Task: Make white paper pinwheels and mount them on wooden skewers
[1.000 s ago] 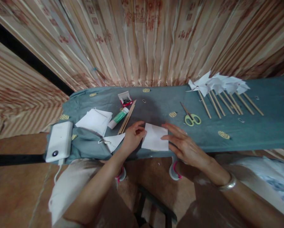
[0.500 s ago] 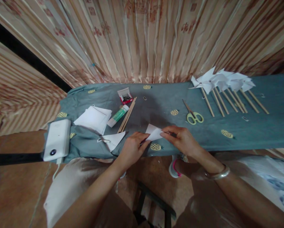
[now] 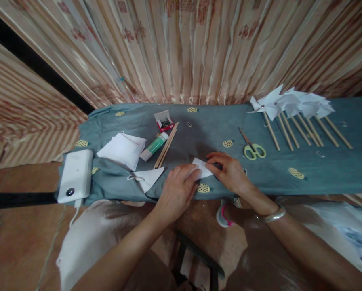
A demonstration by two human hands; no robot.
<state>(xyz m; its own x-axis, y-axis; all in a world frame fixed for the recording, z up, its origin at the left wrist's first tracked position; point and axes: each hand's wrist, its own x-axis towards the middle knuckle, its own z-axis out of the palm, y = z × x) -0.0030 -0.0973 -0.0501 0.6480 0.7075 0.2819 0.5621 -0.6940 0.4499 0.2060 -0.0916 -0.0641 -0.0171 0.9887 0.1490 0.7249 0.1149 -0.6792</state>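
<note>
A small folded piece of white paper point(image 3: 203, 167) lies at the near edge of the cloth-covered table, between my two hands. My left hand point(image 3: 181, 184) presses on its left part, thumb and fingers covering that side. With thumb and fingertips, my right hand point(image 3: 226, 169) pinches the right edge of the paper; a metal bangle circles that wrist. Left of my left hand lies a white paper triangle point(image 3: 150, 178) with a thin strip on it. Green-handled scissors point(image 3: 253, 150) rest beyond my right hand.
Several paper pinwheels on wooden sticks point(image 3: 296, 104) lie at the back right. Leftward are a stack of white paper point(image 3: 122, 149), a green-and-white tube point(image 3: 154, 146), loose wooden sticks point(image 3: 166, 145), a small red box of pins point(image 3: 164, 121) and a white power bank point(image 3: 75, 173). A curtain point(image 3: 181, 52) hangs behind.
My left hand has moved forward and right, its fingers now flatter over the paper. Less of the paper shows, and its flap looks folded down. The whole view has shifted slightly.
</note>
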